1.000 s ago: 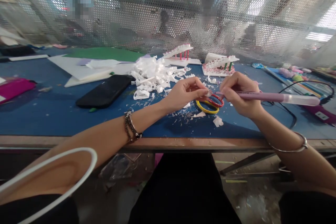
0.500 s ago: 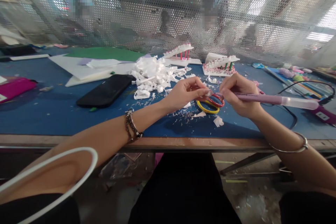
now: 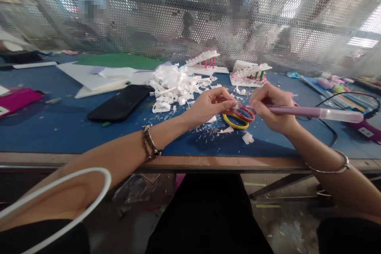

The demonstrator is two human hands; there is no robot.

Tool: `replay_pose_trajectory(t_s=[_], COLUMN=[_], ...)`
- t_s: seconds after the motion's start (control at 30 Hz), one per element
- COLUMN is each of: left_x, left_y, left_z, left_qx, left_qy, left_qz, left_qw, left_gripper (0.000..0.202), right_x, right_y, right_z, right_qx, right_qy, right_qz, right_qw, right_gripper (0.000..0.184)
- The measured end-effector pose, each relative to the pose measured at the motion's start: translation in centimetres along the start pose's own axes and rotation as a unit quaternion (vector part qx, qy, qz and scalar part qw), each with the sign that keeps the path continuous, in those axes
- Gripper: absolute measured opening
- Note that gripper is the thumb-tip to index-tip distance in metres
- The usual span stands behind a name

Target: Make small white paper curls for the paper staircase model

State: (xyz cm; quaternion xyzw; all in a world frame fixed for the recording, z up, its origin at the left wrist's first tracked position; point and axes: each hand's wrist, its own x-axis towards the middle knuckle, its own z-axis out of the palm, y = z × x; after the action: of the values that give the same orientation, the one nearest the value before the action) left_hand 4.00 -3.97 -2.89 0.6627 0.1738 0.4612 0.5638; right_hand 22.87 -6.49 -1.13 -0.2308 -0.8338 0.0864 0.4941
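- Your left hand (image 3: 212, 103) has its thumb and forefinger pinched on a small whitish piece (image 3: 237, 105), just above the surface (image 3: 74, 137); the piece is too small to make out further.
- Your right hand (image 3: 272, 107) has its fingers closed around a mauve pen-shaped tool (image 3: 300, 110), its clear end pointing right and its other end towards the piece; you cannot tell whether they touch.
- Compared with half a second ago, both hands keep almost the same pose and grip; the tool's clear end sits very slightly differently.
- The red and yellow loops (image 3: 241, 127), resembling scissor handles, stay just below your left fingertips.
- The white shavings (image 3: 172, 81), the black phone-shaped slab (image 3: 122, 103) and the two white stepped stands (image 3: 204, 61) (image 3: 251, 74) remain in place.
- A crumpled white scrap (image 3: 248, 138) still lies near the front edge.
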Motion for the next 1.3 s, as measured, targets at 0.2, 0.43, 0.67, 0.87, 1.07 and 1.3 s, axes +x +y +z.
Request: replay_pose_trajectory(t_s=[0.2,0.43,0.67,0.87,1.07,1.3], left_x=[0.06,0.04,0.02,-0.1,-0.17,-0.26], left_y=[-0.1,-0.06,0.05,0.01,0.02,0.07], left_z=[-0.16,-0.3,-0.22,-0.3,-0.31,-0.35], left_qx=[-0.027,-0.05,-0.055,-0.067,-0.076,-0.065], left_qy=[-0.001,-0.018,-0.028,-0.044,-0.058,-0.075], left_qz=[-0.007,-0.036,-0.049,-0.05,-0.05,-0.049], left_qw=[1.0,0.998,0.997,0.996,0.994,0.994], left_gripper=[0.027,0.026,0.027,0.024,0.022,0.021], right_x=[0.01,0.03,0.0,0.05,-0.04,-0.09], right_y=[-0.04,-0.06,0.0,0.03,0.13,0.18], right_z=[0.04,0.04,0.04,0.1,0.11,0.08], right_qx=[0.002,0.017,0.03,0.051,0.055,0.064], right_qy=[-0.02,-0.027,-0.029,-0.003,0.012,0.017], right_qz=[0.003,0.005,0.003,0.008,0.019,0.016], right_qw=[1.0,0.999,0.999,0.999,0.998,0.998], right_gripper=[0.012,0.011,0.01,0.013,0.013,0.013])
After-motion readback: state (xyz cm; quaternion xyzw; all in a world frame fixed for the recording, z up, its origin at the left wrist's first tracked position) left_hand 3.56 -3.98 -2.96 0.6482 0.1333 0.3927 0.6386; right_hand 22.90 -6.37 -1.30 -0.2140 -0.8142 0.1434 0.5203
